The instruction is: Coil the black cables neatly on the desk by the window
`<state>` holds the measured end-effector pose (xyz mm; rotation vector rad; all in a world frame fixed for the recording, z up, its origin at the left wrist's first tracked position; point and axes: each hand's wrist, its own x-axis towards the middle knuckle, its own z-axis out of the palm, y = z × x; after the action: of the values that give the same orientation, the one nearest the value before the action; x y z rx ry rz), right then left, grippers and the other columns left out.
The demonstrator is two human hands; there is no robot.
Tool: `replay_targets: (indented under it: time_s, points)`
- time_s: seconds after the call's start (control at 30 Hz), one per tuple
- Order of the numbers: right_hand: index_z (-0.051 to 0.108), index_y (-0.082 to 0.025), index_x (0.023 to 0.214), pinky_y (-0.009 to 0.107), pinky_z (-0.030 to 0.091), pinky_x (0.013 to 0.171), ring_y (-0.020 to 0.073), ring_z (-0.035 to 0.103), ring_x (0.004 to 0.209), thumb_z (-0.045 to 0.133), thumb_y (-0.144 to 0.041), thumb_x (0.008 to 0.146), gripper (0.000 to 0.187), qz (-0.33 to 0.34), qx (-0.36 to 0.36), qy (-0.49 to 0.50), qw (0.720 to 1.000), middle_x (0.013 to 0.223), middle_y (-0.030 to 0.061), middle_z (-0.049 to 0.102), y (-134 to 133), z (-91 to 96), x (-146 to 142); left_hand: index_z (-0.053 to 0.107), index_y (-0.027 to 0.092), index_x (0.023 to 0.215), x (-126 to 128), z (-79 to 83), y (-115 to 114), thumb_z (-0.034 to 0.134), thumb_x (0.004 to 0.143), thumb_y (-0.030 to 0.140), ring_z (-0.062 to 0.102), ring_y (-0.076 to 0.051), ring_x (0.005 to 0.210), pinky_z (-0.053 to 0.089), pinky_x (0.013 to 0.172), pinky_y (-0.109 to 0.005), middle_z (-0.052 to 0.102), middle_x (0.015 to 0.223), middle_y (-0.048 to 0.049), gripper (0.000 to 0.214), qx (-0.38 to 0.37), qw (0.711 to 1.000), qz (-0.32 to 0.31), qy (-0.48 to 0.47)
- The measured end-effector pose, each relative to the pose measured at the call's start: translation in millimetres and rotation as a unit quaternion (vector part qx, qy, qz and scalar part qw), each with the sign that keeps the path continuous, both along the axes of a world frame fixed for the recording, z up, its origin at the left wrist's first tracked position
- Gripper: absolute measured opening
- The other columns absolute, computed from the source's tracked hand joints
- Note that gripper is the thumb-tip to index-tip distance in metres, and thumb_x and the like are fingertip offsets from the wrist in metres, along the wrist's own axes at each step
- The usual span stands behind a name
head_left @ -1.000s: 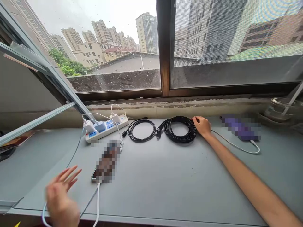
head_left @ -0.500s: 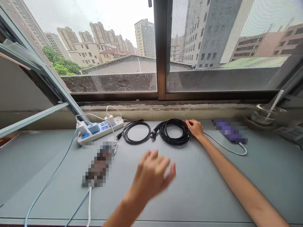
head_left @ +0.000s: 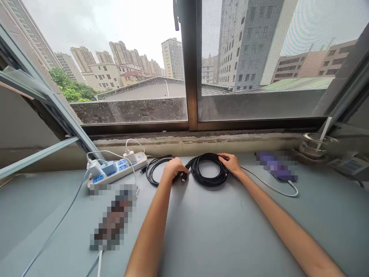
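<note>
A thick coil of black cable lies on the grey sill near the window, with a thinner black coil just to its left. My left hand rests between the two coils, fingers curled around a black plug end. My right hand sits on the right rim of the thick coil, its fingers curled over the strands.
A white power strip with chargers lies at the left, white leads running to a blurred phone. A second blurred phone with a white cable lies at the right, beside a glass jar. The window frame rises behind.
My left hand has travelled from the near left edge across the sill to the cable coils and closed on a plug end. My right hand stays on the thick coil.
</note>
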<state>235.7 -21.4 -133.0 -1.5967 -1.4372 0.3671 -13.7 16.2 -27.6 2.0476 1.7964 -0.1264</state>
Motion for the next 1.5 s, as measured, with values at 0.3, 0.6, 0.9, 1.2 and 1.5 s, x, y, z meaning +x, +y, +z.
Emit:
replay_targets:
  time_s: [0.3,0.6,0.9,1.2,1.5]
  points:
    - [0.071,-0.02,0.098,0.032,0.051,0.081,0.0178,0.066,0.088,0.053,-0.028,0.084,0.023,-0.018,-0.004,0.009,1.0,0.096,0.0037,0.072,0.1,10.1,-14.8,0.057,0.013,0.1,-39.6,12.5,17.7,0.078,0.039,0.056,0.052,-0.014,0.048,0.038,0.049,-0.024,0.054,0.052,0.0054,0.078,-0.031,0.996,0.005,-0.078]
    - [0.072,-0.028,0.089,0.036,0.048,0.078,0.0232,0.064,0.091,0.054,-0.036,0.08,0.022,-0.026,-0.064,-0.083,0.994,0.095,0.0011,0.071,-13.0,37.4,-21.0,0.044,0.019,0.044,-66.6,45.6,15.6,0.073,0.049,0.053,0.026,-0.006,0.037,0.018,0.041,-0.024,0.031,0.037,0.006,0.045,0.039,0.975,0.054,-0.212]
    - [0.071,-0.027,0.091,0.028,0.045,0.071,0.0154,0.063,0.082,0.054,-0.03,0.081,0.019,-0.026,-0.007,-0.101,0.995,0.091,-0.001,0.068,-30.0,93.2,-33.9,0.051,0.019,0.08,-68.8,64.3,10.2,0.05,0.071,0.05,0.062,-0.014,0.071,0.047,0.059,-0.021,0.065,0.085,-0.0045,0.032,0.079,0.972,0.054,-0.213]
    - [0.07,-0.027,0.09,0.025,0.046,0.068,0.0123,0.062,0.076,0.053,-0.027,0.083,0.019,0.027,0.075,-0.098,0.992,0.087,-0.0026,0.068,-52.1,124.5,-52.7,0.058,0.017,0.055,-25.8,7.4,20.3,0.077,0.04,0.033,0.062,-0.025,0.054,0.049,0.051,-0.033,0.064,0.056,-0.0085,0.029,-0.155,0.988,0.012,-0.002]
    - [0.071,-0.027,0.085,0.027,0.042,0.064,0.0126,0.062,0.067,0.055,-0.027,0.081,0.016,0.001,0.066,-0.103,0.992,0.08,-0.0043,0.07,-60.0,138.0,-48.7,0.062,0.017,0.084,-55.9,50.5,17.1,0.04,0.083,0.047,0.048,-0.014,0.05,0.032,0.046,-0.023,0.052,0.056,-0.002,0.037,0.12,0.981,0.105,-0.113]
